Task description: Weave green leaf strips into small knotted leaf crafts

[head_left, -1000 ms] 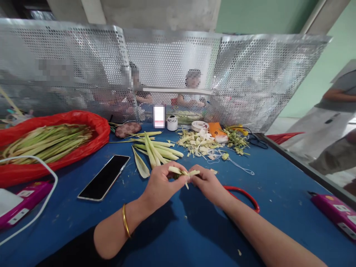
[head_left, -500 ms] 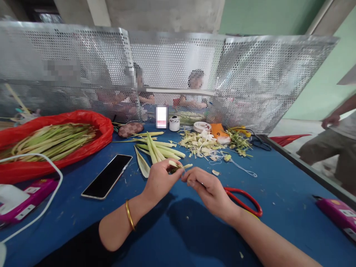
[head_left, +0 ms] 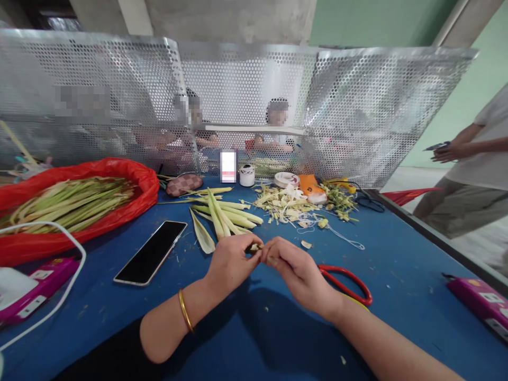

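Note:
My left hand (head_left: 230, 262) and my right hand (head_left: 296, 270) meet over the blue table (head_left: 254, 328), fingers pinched together on a small pale-green leaf piece (head_left: 254, 247) that barely shows between them. A gold bangle (head_left: 184, 312) circles my left wrist. Just beyond my hands lies a bunch of pale-green folded leaf strips (head_left: 224, 214). Red-handled scissors (head_left: 349, 283) lie on the table right behind my right hand.
A black phone (head_left: 151, 252) lies at left. A red bag of long green leaves (head_left: 67, 203) fills the far left. Leaf scraps (head_left: 289, 203), a tape roll (head_left: 246, 175) and string sit by the perforated metal screen (head_left: 238, 106). Pink boxes (head_left: 478, 299) (head_left: 37, 286) flank me. A person stands at right (head_left: 472, 174).
My hands have closed in on each other, and the leaf piece that stuck out between them is now mostly hidden in my fingers. The person at right has shifted.

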`<state>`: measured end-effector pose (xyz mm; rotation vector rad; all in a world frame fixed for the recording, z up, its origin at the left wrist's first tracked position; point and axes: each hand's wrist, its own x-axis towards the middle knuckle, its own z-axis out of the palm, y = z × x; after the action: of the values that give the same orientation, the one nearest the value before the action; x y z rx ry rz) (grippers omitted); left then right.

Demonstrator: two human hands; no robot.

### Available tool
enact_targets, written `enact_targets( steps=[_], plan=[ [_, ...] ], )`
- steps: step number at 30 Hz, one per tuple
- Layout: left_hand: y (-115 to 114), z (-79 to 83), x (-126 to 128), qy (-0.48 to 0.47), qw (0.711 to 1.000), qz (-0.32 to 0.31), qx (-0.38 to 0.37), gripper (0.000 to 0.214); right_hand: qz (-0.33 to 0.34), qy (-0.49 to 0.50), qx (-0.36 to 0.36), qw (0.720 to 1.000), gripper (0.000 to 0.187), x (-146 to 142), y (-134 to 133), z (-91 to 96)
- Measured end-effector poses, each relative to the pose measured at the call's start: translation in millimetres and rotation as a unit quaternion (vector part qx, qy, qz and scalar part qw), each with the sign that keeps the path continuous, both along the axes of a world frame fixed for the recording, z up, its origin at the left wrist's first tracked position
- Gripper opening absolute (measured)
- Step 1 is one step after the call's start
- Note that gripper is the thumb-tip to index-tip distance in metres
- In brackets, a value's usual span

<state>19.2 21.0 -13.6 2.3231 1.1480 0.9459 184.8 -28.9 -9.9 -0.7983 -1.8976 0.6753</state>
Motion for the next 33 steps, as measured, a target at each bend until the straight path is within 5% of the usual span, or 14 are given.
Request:
enact_targets(
  steps=[5, 11, 14, 18, 24, 28, 33],
  plan=[
    [-5, -2.0, 4, 0.054, 0.995, -0.084, -0.004, 0.012, -0.05, 0.033, -0.02, 0.998, 0.026, 10, 10, 0.5],
    [-13, 7.5, 4, -0.039, 0.979, -0.161, -0.117, 0.009, -0.081, 0.026, -0.049, 0.995, 0.025, 23, 25, -4.1],
    [-13, 10.3, 2, -0.086, 0.976, -0.128, -0.154, 0.007, -0.088, -0.005, -0.05, 0.995, 0.025, 23, 29, -11.5],
    [-8, 9.4, 2, -0.135, 0.985, -0.041, -0.102, 0.008, -0.067, -0.047, -0.043, 0.996, 0.021, 15, 25, -17.1],
    [3, 5.2, 1, -0.18, 0.979, 0.073, -0.065, 0.009, -0.097, -0.22, 0.081, 0.967, 0.02, 6, 5, -8.2],
    [7, -0.6, 1, -0.171, 0.978, 0.063, -0.1, 0.01, -0.095, -0.144, 0.097, 0.98, 0.018, 2, 0, -5.3],
    [3, -1.2, 4, -0.113, 0.987, 0.057, -0.098, 0.01, -0.007, -0.036, 0.03, 0.999, 0.019, -1, 1, -4.5]
  ],
)
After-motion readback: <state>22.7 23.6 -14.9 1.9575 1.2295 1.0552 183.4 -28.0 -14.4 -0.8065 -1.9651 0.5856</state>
